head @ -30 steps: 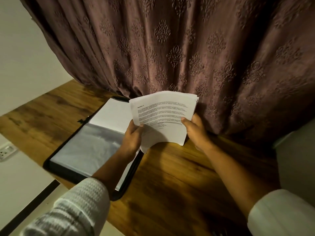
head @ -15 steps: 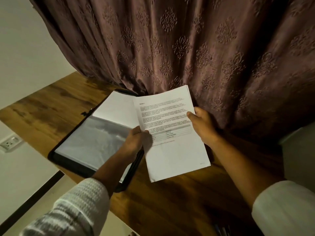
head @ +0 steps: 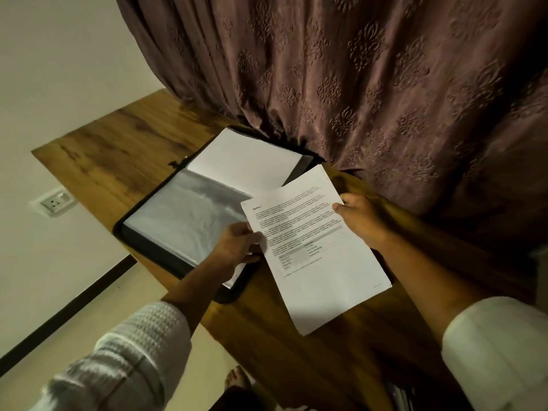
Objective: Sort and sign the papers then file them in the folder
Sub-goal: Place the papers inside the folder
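I hold a printed paper (head: 317, 250) between both hands, just right of the open folder (head: 166, 258). My left hand (head: 237, 247) pinches its left edge about midway, thumb on the printed face and fingers underneath. My right hand (head: 358, 221) grips the right edge nearer the top corner, thumb on top as well. The sheet is tilted, with its heading toward the folder and its blank lower end over the bare desk (head: 124, 143) close to me.

The folder lies flat on the desk with a clear plastic sleeve showing, and a blank white sheet (head: 246, 161) rests on its far half, against the curtain (head: 355, 84). A white strip shows under my left hand; it may be another sheet or the sleeve's edge, I cannot tell.
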